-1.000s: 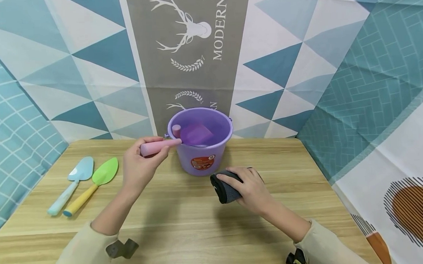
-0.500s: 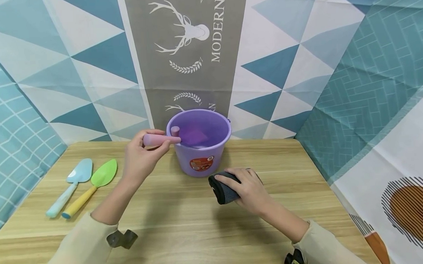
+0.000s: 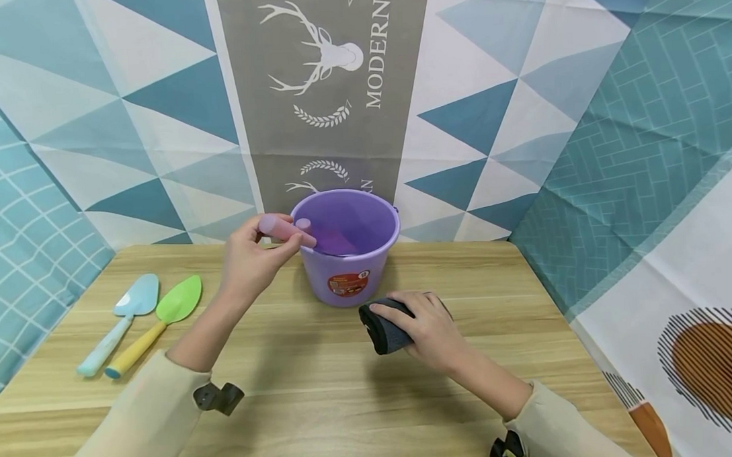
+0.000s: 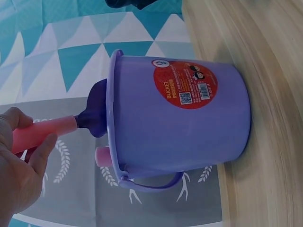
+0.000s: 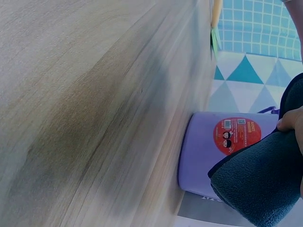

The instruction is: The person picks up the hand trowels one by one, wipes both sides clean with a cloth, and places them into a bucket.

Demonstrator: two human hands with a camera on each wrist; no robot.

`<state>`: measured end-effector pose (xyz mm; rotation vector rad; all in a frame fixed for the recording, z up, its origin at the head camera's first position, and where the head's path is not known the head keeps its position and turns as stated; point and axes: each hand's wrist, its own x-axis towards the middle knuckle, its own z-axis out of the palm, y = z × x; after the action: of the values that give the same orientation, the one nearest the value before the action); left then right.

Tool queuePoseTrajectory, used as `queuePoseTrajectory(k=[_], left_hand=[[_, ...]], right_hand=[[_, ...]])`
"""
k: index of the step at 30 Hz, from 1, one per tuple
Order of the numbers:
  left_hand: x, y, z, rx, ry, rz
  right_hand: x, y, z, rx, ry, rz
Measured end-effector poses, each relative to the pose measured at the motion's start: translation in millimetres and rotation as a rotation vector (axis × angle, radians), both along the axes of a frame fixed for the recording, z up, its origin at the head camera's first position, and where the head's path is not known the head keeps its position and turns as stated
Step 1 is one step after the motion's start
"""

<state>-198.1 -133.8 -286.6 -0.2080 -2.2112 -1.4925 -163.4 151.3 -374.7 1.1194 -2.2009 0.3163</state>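
Note:
My left hand (image 3: 252, 259) pinches the pink handle of a trowel (image 3: 286, 231) at the left rim of a purple bucket (image 3: 376, 272). In the left wrist view, the trowel's dark purple blade (image 4: 96, 109) overlaps the bucket's mouth. A second pink handle (image 3: 303, 225) sticks up inside the bucket, close by the held one; whatever it belongs to is mostly hidden. Fingers and thumb of my right hand (image 3: 427, 328) grip a folded dark grey cloth (image 3: 386, 330) with black edging, in front of the bucket and over the wooden table (image 3: 324, 405).
On the left of the table lie a light blue trowel (image 3: 140, 297) and a green trowel (image 3: 179, 301) with a yellow handle, side by side. The bucket stands near the back edge, close to the patterned cloth backdrop (image 3: 481, 63).
My left hand has moved slightly up and right, and the trowel's handle end has tilted upward over the bucket's rim. The right hand and its cloth have barely moved.

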Motion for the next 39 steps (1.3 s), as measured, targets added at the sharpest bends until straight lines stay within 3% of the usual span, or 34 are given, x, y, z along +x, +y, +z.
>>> queuePoseTrajectory(k=[10, 26, 39], left_hand=[[-7.7, 4, 4.8, 0.001, -0.021, -0.028], [-29.9, 5, -7.3, -0.04, -0.021, -0.04], [-42.5, 9, -10.9, -0.054, -0.069, -0.025]], right_hand=[[-0.6, 1, -0.6, 0.011, -0.009, -0.002], [-1.2, 2, -6.5, 0.039, -0.029, -0.016], [-0.9, 0, -6.5, 0.06, -0.05, -0.009]])
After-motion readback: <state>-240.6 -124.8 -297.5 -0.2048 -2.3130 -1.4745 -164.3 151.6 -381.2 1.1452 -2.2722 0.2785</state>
